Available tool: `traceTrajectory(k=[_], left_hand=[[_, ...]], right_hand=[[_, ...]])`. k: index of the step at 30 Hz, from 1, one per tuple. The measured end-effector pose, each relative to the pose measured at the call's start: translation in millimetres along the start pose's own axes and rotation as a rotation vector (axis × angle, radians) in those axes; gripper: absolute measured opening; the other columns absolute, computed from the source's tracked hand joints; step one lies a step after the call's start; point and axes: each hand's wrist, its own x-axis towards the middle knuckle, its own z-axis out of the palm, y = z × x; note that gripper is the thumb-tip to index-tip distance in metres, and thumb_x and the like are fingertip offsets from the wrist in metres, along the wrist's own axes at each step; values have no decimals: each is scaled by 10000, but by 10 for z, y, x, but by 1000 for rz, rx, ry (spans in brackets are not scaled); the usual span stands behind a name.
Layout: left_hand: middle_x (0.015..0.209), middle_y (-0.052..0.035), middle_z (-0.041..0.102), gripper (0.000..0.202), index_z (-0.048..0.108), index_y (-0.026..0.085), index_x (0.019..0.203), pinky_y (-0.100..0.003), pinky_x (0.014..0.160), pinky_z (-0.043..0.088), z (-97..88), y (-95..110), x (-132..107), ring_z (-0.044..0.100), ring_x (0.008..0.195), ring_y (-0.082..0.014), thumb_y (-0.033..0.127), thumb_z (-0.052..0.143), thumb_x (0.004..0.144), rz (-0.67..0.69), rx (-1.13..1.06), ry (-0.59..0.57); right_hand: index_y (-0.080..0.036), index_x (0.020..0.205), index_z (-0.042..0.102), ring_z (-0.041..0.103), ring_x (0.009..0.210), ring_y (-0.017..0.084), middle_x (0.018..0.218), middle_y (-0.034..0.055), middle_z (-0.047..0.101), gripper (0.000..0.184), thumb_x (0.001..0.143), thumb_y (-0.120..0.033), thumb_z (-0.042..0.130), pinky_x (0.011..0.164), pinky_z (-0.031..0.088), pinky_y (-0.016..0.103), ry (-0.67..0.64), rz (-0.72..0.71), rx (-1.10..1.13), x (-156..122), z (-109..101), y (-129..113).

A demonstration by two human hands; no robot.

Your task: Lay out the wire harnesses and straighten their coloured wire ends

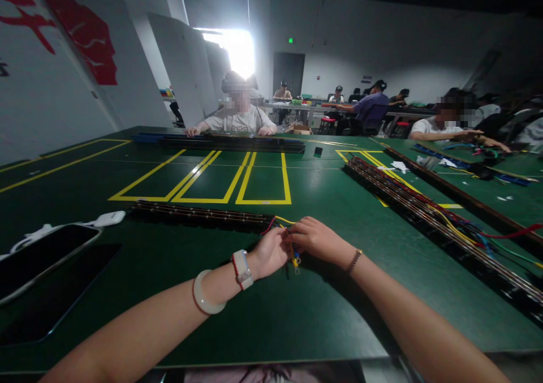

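Note:
A long dark strip with metal rods [203, 216] lies across the green table in front of me, and coloured wires [283, 220] come out of its right end. At that end my left hand [271, 253] and my right hand [311, 239] meet, fingers closed on the wires. Below my right fingers hang the wire ends, with yellow and blue ring terminals [296, 263]. Exactly how the fingertips grip the wires is hidden. My left wrist carries a watch and a pale bangle; a thin bracelet is on the right.
To the left lie a phone [46, 255], a dark tablet-like slab [63, 298] and a white charger [109, 219]. A bundle of long strips [424, 219] with wires runs along the right. Across the table a person [237, 114] sits behind more dark strips [229, 142]; another person [441, 125] sits at right.

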Motion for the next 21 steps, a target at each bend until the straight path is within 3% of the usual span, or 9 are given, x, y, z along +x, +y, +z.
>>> traceTrajectory(k=[6,11,15,18,21], left_hand=[[784,-74,647,192,585,128,824,-335,796,470,-31,2,-6,621,766,-171,217,428,887,-24,77,20],[833,-128,651,346,595,98,945,-363,749,462,-51,19,-25,611,723,-193,366,381,897,-62,106,-87],[792,-126,639,369,589,85,961,-309,648,446,-85,6,-17,556,597,-152,342,333,890,-37,159,-13],[711,-75,610,227,585,106,929,-240,564,394,-116,-21,8,514,543,-114,203,393,858,-40,244,54],[668,-50,583,132,567,116,814,-225,534,365,-121,-48,35,489,531,-102,133,437,826,-19,300,83]], right_hand=[[-156,977,595,553,835,164,899,70,613,130,882,-164,507,783,426,306,11,62,95,-16,-8,8],[-192,1079,577,589,911,143,991,51,646,226,889,-158,459,787,464,272,252,337,414,-30,45,44],[-182,923,622,610,776,129,853,25,664,116,867,-260,557,710,465,237,452,516,488,175,44,59],[-169,832,634,574,723,123,786,21,632,143,843,-307,601,661,437,224,468,490,415,445,10,64],[-166,807,650,544,741,130,787,29,608,171,836,-329,612,656,410,230,380,399,311,743,-2,52]])
